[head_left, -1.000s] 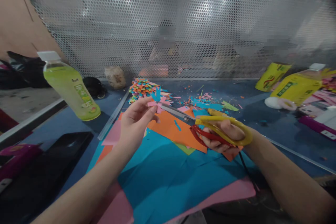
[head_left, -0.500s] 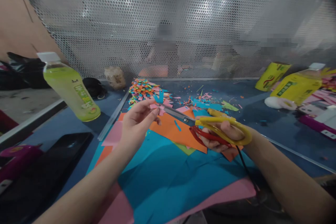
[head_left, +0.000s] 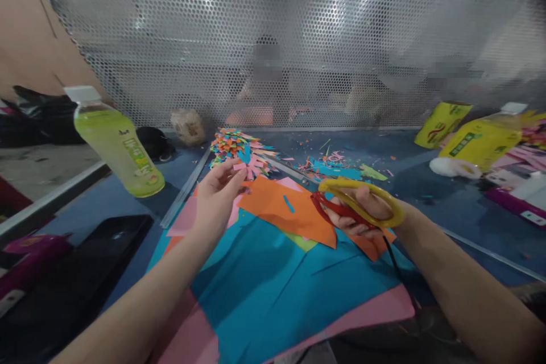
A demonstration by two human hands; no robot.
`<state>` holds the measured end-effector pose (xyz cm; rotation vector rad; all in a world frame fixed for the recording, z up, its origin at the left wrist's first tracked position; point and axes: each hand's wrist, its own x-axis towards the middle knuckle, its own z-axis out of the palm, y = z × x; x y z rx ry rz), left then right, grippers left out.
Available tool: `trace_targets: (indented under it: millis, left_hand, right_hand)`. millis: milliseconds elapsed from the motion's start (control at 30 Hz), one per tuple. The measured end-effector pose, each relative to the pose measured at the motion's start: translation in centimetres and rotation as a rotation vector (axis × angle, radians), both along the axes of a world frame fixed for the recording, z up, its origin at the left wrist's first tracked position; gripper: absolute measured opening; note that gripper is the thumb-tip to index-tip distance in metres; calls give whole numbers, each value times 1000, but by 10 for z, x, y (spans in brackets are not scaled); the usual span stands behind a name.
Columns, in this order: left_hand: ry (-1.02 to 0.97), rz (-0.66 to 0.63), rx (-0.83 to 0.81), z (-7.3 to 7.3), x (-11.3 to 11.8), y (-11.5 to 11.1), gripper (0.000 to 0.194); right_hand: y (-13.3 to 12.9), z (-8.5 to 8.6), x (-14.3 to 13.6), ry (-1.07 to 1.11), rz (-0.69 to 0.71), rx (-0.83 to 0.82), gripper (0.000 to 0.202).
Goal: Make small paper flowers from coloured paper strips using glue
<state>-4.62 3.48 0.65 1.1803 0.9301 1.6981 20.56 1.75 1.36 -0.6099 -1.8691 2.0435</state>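
My left hand [head_left: 219, 187] is closed, pinching a small blue piece of paper [head_left: 244, 153] with cut, fringed ends between thumb and fingers. Scissors [head_left: 358, 196] with one yellow and one red handle loop sit in my right hand [head_left: 352, 213]. Their metal blades point left and away, the tips a little to the right of the blue piece and apart from my left hand. Under both hands lie an orange sheet [head_left: 277, 210], with a thin blue strip on it, and a large blue sheet [head_left: 290, 296]. Behind my left hand rises a pile of fringed coloured paper [head_left: 230, 142].
Paper scraps [head_left: 336, 168] are strewn behind the scissors. A green drink bottle [head_left: 123, 151] and a black phone [head_left: 102, 250] are at left. Yellow bottles [head_left: 482, 139] stand at right. A perforated metal panel [head_left: 298, 40] closes off the back.
The scissor blades have drawn away from the blue piece. My left hand has shifted slightly left with it, towards the pile.
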Motion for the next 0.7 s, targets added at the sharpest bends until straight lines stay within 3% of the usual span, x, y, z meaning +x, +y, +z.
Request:
trace_targets:
  millis: [333, 533, 633, 700]
  left_hand:
    - [266, 26, -115, -4, -3, 4, 40]
    - [475, 53, -86, -10, -6, 8, 35]
    - [716, 19, -15, -14, -8, 9, 29]
    - [861, -8, 13, -17, -8, 9, 30]
  right_hand:
    - [9, 0, -3, -185, -118, -125, 68]
    - [14, -3, -6, -492, -589, -187, 55]
    - [10, 1, -5, -613, -580, -233, 47]
    - [7, 3, -5, -612, -533, -172, 45]
